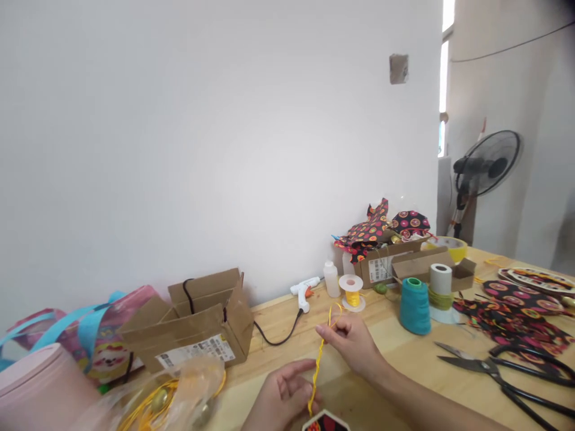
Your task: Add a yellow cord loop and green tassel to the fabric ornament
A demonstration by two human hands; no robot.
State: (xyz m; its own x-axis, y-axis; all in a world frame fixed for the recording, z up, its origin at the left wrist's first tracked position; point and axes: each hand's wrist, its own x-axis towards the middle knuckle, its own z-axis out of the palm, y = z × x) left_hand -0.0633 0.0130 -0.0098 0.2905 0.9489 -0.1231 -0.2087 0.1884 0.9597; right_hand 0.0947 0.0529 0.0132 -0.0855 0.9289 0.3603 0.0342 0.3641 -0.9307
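One yellow cord [318, 360] pinched in right hand's grip [349, 342]; left hand's grip [286, 392]: cannot tell.

We can read no word, brand or number for certain. Taking the white glue gun [302, 288] as our landmark, we see a white label [193, 354] on the front of the open cardboard box [202, 317] to its left; dark rows of print and a small yellow patch show there, too small and blurred for us to read. To the right of the glue gun, a carton [365, 275] below some patterned fabric [368, 230] bears a second label [381, 269], whose dark, code-like blocks we cannot make out either
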